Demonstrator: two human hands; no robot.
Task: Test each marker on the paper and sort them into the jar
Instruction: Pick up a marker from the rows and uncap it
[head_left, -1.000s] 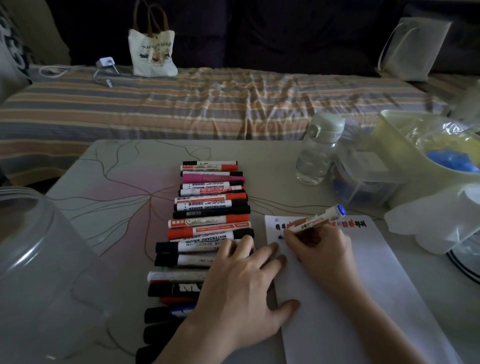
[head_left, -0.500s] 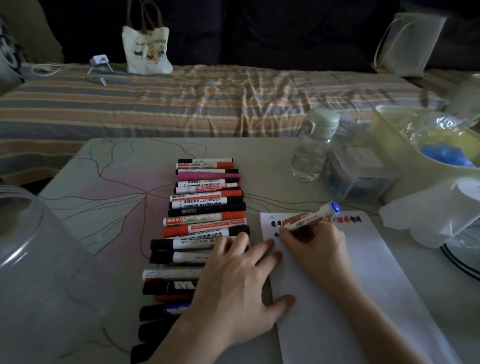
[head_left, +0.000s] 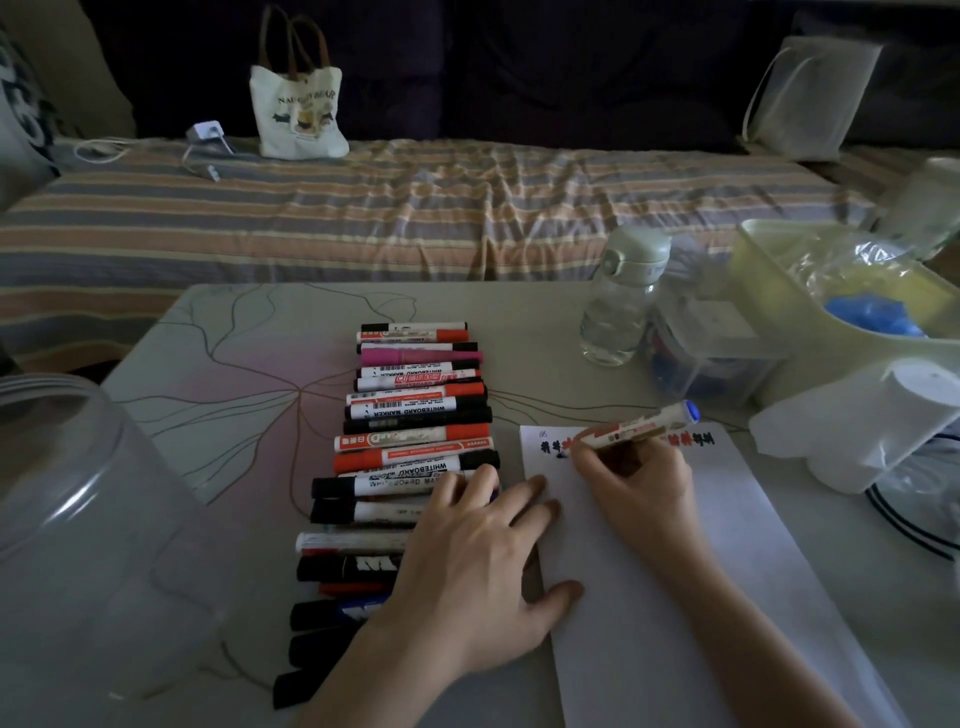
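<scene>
Barely shifted, right hand (head_left: 636, 480) still grips marker (head_left: 636, 427) on paper (head_left: 675, 571); left hand (head_left: 467, 577) flat; jar (head_left: 78, 519) empty.

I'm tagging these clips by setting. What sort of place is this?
Most likely a home living room or bedroom: a low table stands against a sofa or daybed under a striped cover, with a tote bag and a charger left on it. It does not look like an office or lab.

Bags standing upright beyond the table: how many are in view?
2. A cream tote bag with brown handles stands at the back left, and a pale bag at the back right. The dark background could hide more.
</scene>
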